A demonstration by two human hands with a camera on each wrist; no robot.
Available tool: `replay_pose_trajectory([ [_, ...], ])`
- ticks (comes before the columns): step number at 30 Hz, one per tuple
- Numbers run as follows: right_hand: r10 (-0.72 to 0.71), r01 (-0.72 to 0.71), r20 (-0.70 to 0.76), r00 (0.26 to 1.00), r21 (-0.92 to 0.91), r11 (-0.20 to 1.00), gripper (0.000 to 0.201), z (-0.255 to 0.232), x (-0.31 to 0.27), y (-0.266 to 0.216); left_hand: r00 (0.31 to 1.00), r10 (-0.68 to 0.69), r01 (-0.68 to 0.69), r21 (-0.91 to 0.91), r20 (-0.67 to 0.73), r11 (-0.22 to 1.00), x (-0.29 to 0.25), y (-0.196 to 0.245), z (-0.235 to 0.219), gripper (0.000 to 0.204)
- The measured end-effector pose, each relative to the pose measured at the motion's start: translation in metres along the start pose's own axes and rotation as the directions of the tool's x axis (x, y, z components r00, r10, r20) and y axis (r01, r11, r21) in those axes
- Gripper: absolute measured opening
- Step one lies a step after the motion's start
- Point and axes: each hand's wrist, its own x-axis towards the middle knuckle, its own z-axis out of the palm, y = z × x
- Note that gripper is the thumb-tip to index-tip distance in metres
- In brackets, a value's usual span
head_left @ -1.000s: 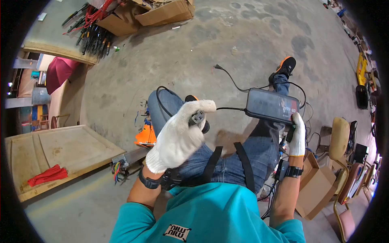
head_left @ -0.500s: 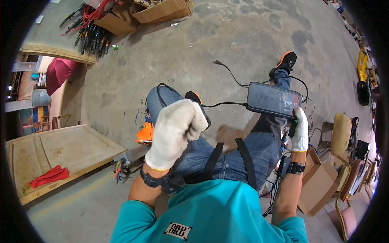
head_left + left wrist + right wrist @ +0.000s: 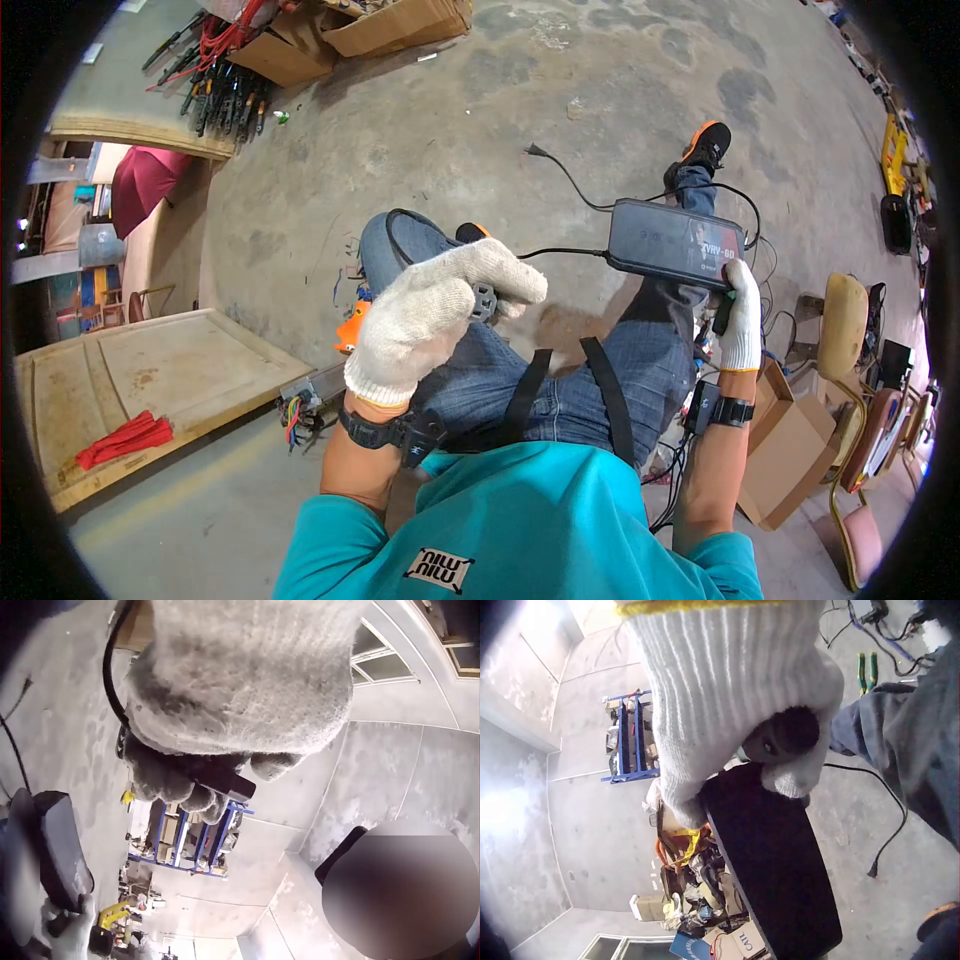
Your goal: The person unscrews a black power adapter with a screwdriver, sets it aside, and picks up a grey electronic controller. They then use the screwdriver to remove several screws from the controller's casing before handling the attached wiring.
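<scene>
The person's left hand (image 3: 425,318), in a white knitted glove, is curling its grip around a short dark-grey connector (image 3: 484,302), whose end face is showing between thumb and fingers in the head view. The right hand (image 3: 742,322), gloved likewise, is gripping a flat black rectangular power box (image 3: 660,243) by its near right corner; it also seems to be holding a dark round-ended object (image 3: 791,731), too covered by the glove to identify. The box is sitting in front of the body, over the right leg (image 3: 640,345), well apart from the connector. A thin black cable (image 3: 565,252) is running from the box's left end behind the left hand, and a black loop (image 3: 392,232) is arching over the left knee. Beyond the box, a black plug (image 3: 536,151) is ending another cord above or on the grey concrete floor (image 3: 420,130); contact is impossible to tell. The step in hand appears to be handling or checking the connector, which is not joining anything visible. The next move is probably calling for a steady right grip on the box, slack in the cable, and a firm hold on the connector's body with fingertips clear of its end face, whether for plugging or for gathering the lead.
</scene>
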Motion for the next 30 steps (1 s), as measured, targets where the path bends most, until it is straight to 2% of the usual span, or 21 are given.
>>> replay_pose_trajectory([
  [2,-0.007,0.007,0.019,1.0,0.001,1.0,0.022,-0.008,0.005,0.006,0.998,0.038,-0.04,0.046,0.047,0.998,0.001,0.002,0.001,0.064],
  [9,0.009,-0.009,0.02,1.0,0.021,1.0,0.024,-0.001,0.0,0.001,1.0,0.027,-0.028,0.072,0.014,0.997,0.001,0.006,0.008,0.062],
  [14,0.025,-0.026,0.014,1.0,0.017,1.0,0.024,-0.002,0.0,0.002,0.997,0.059,-0.069,0.211,0.052,0.975,0.001,0.005,0.006,0.063],
  [18,-0.011,0.011,-0.008,1.0,0.026,1.0,0.026,0.005,-0.003,-0.002,0.995,0.073,-0.085,0.227,0.063,0.97,0.0,0.007,0.004,0.056],
  [20,-0.024,0.024,-0.011,1.0,0.016,1.0,0.026,0.007,-0.005,-0.004,0.993,0.045,-0.067,0.201,0.111,0.977,-0.001,0.011,0.004,0.022],
  [23,-0.01,0.01,-0.007,1.0,0.022,1.0,0.027,0.008,-0.006,-0.005,0.998,-0.004,-0.009,0.2,0.062,0.98,-0.001,0.016,0.008,0.01],
  [24,-0.005,0.005,-0.005,1.0,0.038,0.999,0.022,0.008,-0.005,-0.005,0.998,-0.004,-0.009,0.2,0.062,0.98,-0.001,0.014,0.008,0.01],
  [25,0.001,-0.001,-0.002,1.0,0.053,0.999,0.018,0.008,-0.004,-0.004,0.999,0.02,-0.03,0.31,0.037,0.95,-0.001,0.01,0.007,0.002],
  [26,0.002,-0.002,-0.003,1.0,0.053,0.999,0.018,0.004,-0.001,-0.002,0.999,0.045,-0.047,0.417,0.015,0.908,-0.002,0.006,0.007,0.008],
  [27,0.007,-0.007,0.011,1.0,0.029,1.0,0.019,0.0,0.001,-0.001,0.999,0.043,-0.046,0.417,0.016,0.908,-0.002,0.004,0.007,0.008],
  [29,0.016,-0.016,0.024,1.0,0.005,1.0,0.019,-0.003,0.003,0.003,0.98,-0.098,0.156,0.36,-0.172,0.92,-0.003,0.002,0.008,0.019],
  [30,-0.006,0.006,0.049,0.999,0.005,1.0,0.019,-0.003,0.004,0.003,0.981,-0.133,0.179,0.396,-0.14,0.901,-0.002,-0.001,0.008,0.045],
])
